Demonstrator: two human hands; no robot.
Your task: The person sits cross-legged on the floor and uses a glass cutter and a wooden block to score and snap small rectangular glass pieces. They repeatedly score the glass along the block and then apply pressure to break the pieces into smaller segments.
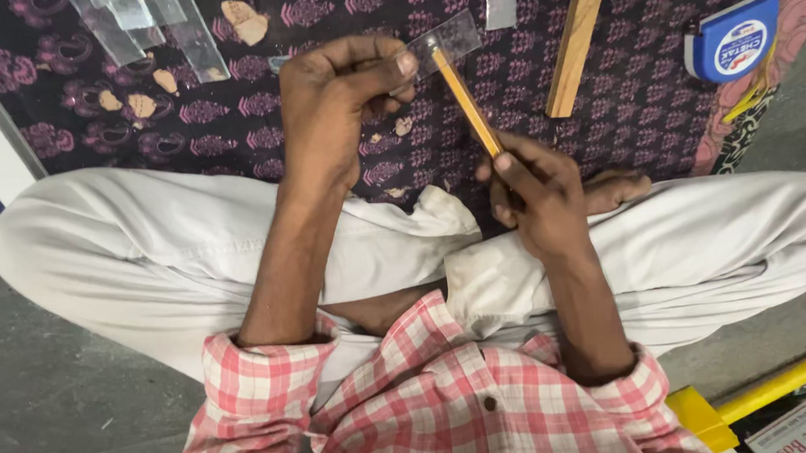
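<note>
The left hand (pixel 335 105) is closed on a small clear strip (pixel 448 40), pinched between thumb and fingers and held above the patterned cloth (pixel 638 100). The right hand (pixel 531 191) grips a yellow pencil (pixel 466 106), whose tip touches the strip. More clear strips (pixel 153 23) lie at the cloth's far left edge. A wooden stick (pixel 578 34) lies toward the far right, with a blue tape measure (pixel 732 38) at the right edge.
</note>
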